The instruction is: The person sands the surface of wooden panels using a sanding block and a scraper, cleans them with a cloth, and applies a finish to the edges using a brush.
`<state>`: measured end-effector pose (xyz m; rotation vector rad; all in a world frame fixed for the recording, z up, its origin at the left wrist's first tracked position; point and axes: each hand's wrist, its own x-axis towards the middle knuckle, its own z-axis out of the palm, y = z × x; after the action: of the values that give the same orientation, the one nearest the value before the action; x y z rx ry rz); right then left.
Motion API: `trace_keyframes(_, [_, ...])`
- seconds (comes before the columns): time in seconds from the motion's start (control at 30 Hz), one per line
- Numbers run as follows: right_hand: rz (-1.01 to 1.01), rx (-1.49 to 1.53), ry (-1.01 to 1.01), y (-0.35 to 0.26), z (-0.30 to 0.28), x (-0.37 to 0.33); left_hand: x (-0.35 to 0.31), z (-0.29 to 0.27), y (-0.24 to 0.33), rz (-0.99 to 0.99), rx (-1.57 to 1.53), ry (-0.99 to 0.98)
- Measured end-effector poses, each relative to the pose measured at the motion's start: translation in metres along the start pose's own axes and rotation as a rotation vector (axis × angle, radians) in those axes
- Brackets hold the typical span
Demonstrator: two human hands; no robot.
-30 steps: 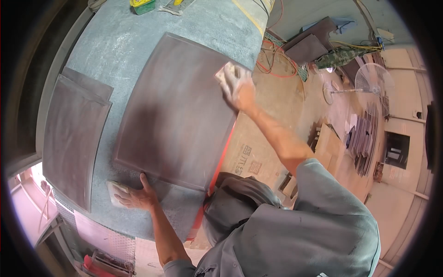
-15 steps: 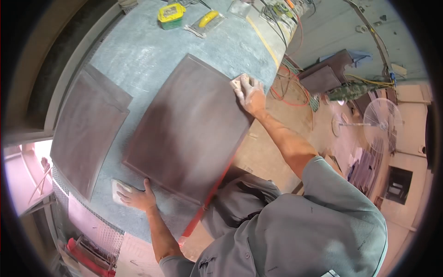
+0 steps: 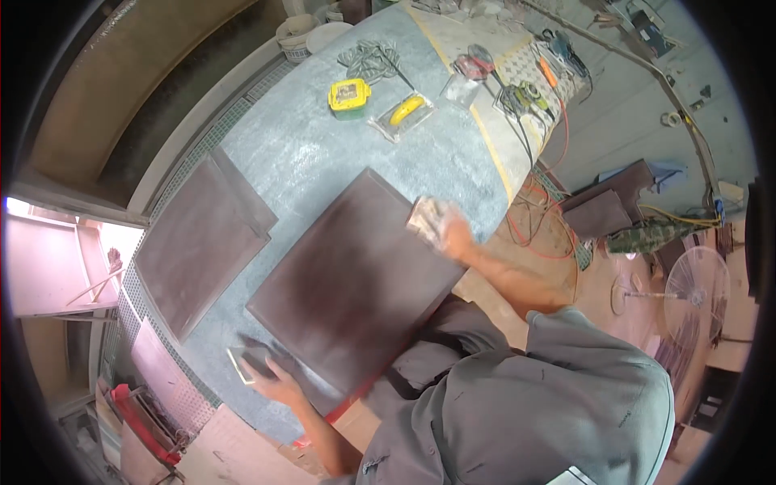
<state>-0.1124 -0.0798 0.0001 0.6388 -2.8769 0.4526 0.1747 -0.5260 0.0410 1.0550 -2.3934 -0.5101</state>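
A dark brown flat panel (image 3: pixel 356 275) lies in front of me on the blue-grey table covering, its near edge by my waist. In my left hand (image 3: pixel 279 386) is a sanding pad (image 3: pixel 252 364), a thin block with a dark face and pale rim, tilted beside the panel's left corner. My right hand (image 3: pixel 454 233), slightly blurred, grips a pale, dusty sanding sponge (image 3: pixel 424 217) at the panel's far right edge. Two more brown panels, a large one (image 3: pixel 194 259) and a narrow one (image 3: pixel 242 198), overlap on the left of the table.
Farther up the table (image 3: pixel 315 129) are a yellow-lidded tub (image 3: pixel 349 95), a trowel-like tool with a yellow handle (image 3: pixel 406 110), a coil of cord (image 3: pixel 368 61) and cabled power tools (image 3: pixel 521 97). A red hose (image 3: pixel 525 218) loops on the floor. A pedestal fan (image 3: pixel 697 299) stands at right.
The whole view has shifted, with the table appearing lower and farther right. My left hand's pad, flat earlier, is now tilted with its dark face showing. My right hand stays by the panel's edge.
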Motion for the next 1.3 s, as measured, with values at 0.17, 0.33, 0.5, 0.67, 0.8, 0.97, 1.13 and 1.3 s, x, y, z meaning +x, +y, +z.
trace_keyframes(0.17, [0.169,-0.146,0.024,0.14,-0.054,0.139,-0.104,0.03,0.038,-0.442,-0.548,0.233])
trace_keyframes(0.33, [-0.216,-0.073,0.007,0.166,-0.029,0.232,-0.148,0.018,0.084,-0.645,-0.425,0.257])
trace_keyframes(0.5, [-0.334,-0.098,-0.274,0.167,0.017,0.31,-0.146,-0.006,0.076,-0.517,0.402,0.204])
trace_keyframes(0.67, [-0.396,0.12,-0.499,0.143,-0.002,0.307,-0.131,0.02,0.062,-0.352,0.489,0.102])
trace_keyframes(0.8, [-0.385,0.346,-0.526,0.106,-0.016,0.247,-0.143,0.07,0.021,-0.612,0.612,-0.096])
trace_keyframes(0.97, [-0.403,0.331,-0.537,0.031,0.007,0.227,-0.146,0.091,0.018,-0.569,0.672,-0.054])
trace_keyframes(1.13, [-0.562,0.421,-0.602,-0.148,0.088,0.155,-0.129,0.085,0.036,-0.564,0.645,-0.057])
trace_keyframes(1.3, [-0.803,0.618,-0.714,-0.381,0.131,0.053,-0.126,0.079,0.03,-0.517,0.604,-0.019])
